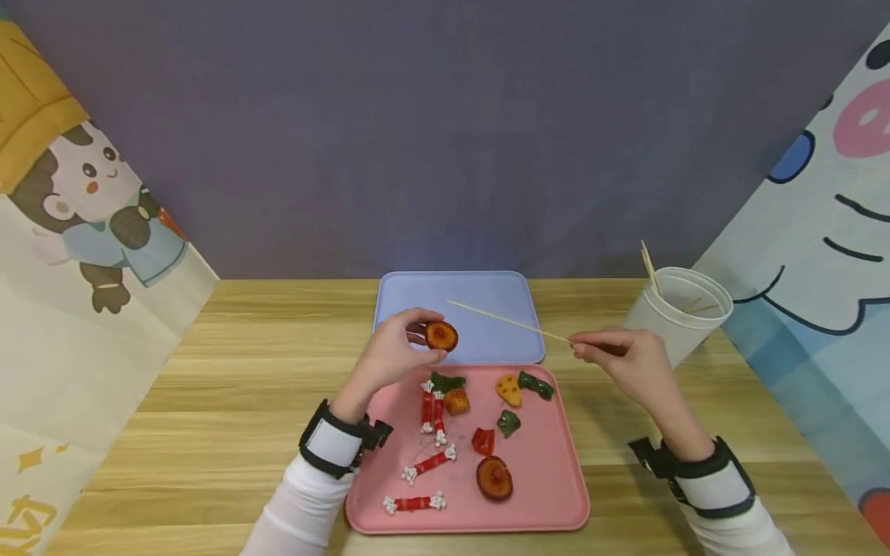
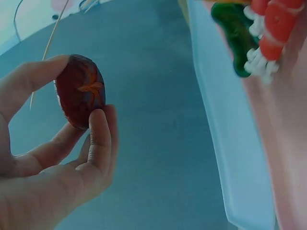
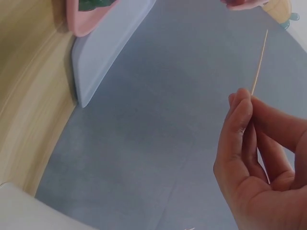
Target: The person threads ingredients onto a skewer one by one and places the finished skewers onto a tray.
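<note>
My left hand (image 1: 389,351) pinches a brown toy mushroom cap (image 1: 441,336) between thumb and fingers, above the near part of the blue tray (image 1: 455,287). Seen in the left wrist view, the mushroom cap (image 2: 79,93) is held by its edges and shows an orange star-like mark on one face. With thumb and fingertips, my right hand (image 1: 629,363) holds a thin wooden skewer (image 1: 511,320) near one end. Its free tip points left over the blue tray, beyond the mushroom. The right wrist view shows the skewer (image 3: 259,64) rising from the fingertips.
In front lies a pink tray (image 1: 538,502) bearing another mushroom (image 1: 494,478), several red pieces with white ends (image 1: 412,503), green pieces (image 1: 535,385), a yellow piece (image 1: 508,390) and a red piece (image 1: 483,441). A white tub (image 1: 674,328) with skewers stands right, close behind the right hand.
</note>
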`<state>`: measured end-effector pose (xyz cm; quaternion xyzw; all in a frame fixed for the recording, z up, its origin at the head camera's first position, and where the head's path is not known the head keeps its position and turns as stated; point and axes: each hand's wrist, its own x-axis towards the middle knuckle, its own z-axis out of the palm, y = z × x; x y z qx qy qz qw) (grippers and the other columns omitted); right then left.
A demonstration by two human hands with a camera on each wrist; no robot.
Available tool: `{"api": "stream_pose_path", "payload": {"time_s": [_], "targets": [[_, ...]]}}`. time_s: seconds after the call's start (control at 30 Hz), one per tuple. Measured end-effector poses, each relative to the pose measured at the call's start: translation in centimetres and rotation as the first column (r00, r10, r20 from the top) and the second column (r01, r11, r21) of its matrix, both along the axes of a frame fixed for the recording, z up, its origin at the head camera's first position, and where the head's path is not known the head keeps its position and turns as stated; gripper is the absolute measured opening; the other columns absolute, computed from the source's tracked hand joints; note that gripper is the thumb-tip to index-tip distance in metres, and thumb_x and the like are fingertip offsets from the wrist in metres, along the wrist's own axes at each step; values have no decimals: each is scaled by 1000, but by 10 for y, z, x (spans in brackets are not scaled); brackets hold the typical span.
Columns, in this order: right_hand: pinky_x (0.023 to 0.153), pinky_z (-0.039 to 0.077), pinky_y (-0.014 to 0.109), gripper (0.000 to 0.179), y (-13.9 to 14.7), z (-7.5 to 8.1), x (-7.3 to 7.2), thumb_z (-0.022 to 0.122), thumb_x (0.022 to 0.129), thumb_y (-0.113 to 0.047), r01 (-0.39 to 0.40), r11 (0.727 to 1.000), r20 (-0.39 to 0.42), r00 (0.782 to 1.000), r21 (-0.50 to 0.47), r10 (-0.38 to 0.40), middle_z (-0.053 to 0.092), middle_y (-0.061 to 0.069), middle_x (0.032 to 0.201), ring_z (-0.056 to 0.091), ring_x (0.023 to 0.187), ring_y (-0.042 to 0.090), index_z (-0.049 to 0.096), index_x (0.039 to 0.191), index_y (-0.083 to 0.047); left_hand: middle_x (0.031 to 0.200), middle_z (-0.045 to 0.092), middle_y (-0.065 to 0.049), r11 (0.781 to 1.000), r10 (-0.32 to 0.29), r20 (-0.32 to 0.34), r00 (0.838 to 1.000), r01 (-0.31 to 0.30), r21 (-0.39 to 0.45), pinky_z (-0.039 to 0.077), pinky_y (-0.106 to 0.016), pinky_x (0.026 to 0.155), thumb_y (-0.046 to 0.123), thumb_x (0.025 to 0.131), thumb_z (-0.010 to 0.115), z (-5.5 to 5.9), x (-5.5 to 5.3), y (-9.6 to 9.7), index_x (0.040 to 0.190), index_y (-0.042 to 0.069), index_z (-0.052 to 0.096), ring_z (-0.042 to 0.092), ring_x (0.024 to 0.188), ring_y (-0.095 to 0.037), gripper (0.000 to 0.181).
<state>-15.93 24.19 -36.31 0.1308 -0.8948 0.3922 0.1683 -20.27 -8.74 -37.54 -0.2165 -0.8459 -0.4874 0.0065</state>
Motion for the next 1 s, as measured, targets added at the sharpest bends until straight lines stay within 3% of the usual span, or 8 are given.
{"api": "stream_pose_path", "payload": {"time_s": [0.1, 0.23, 0.4, 0.53, 0.73, 1.0], "targets": [[57, 50, 11, 17, -3, 2, 0, 71, 78, -15, -11, 1000, -9, 1000, 4, 11, 72, 12, 87, 65, 70, 5, 75, 93, -8, 107, 63, -14, 995, -32, 38, 999, 28, 93, 52, -46, 84, 17, 73, 76, 4, -2, -6, 119, 6, 58, 60, 91, -22, 51], [56, 50, 11, 17, -5, 3, -2, 71, 78, -17, -10, 1000, -4, 1000, 17, 10, 73, 11, 86, 65, 70, 7, 75, 93, -9, 113, 60, -16, 979, -38, 110, 993, 15, 203, 49, -45, 90, 15, 73, 76, 8, -3, -11, 121, 6, 53, 58, 98, -24, 54], [57, 51, 11, 16, -6, 5, -3, 70, 80, -17, 2, 1000, 13, 1000, 4, -2, 73, 11, 86, 65, 71, 6, 75, 93, -9, 112, 61, -16, 946, -59, 184, 981, -4, 325, 52, -34, 85, 11, 74, 75, 10, -2, -16, 119, 3, 53, 59, 97, -23, 51], [56, 50, 11, 15, -6, 6, -2, 71, 79, -16, 16, 1000, 0, 1000, 19, -16, 73, 11, 86, 65, 70, 6, 75, 92, -9, 116, 59, -18, 915, -101, 199, 975, 12, 403, 51, -25, 84, 8, 76, 72, 12, -2, -19, 123, -1, 52, 59, 100, -24, 52], [53, 49, 11, 15, -5, 7, 0, 72, 78, -17, 29, 998, -43, 999, 52, -27, 73, 8, 84, 64, 68, 6, 76, 91, -11, 118, 59, -19, 893, -138, 195, 971, 36, 449, 50, -24, 86, 8, 77, 71, 15, 0, -20, 124, 0, 54, 58, 102, -24, 50], [51, 48, 12, 14, -5, 7, 1, 73, 76, -15, 20, 998, -68, 998, 65, -15, 72, 6, 81, 63, 67, 6, 76, 90, -12, 119, 59, -20, 891, -153, 190, 970, 52, 450, 51, -23, 84, 7, 78, 70, 16, 1, -19, 124, -2, 54, 59, 101, -24, 50]]}}
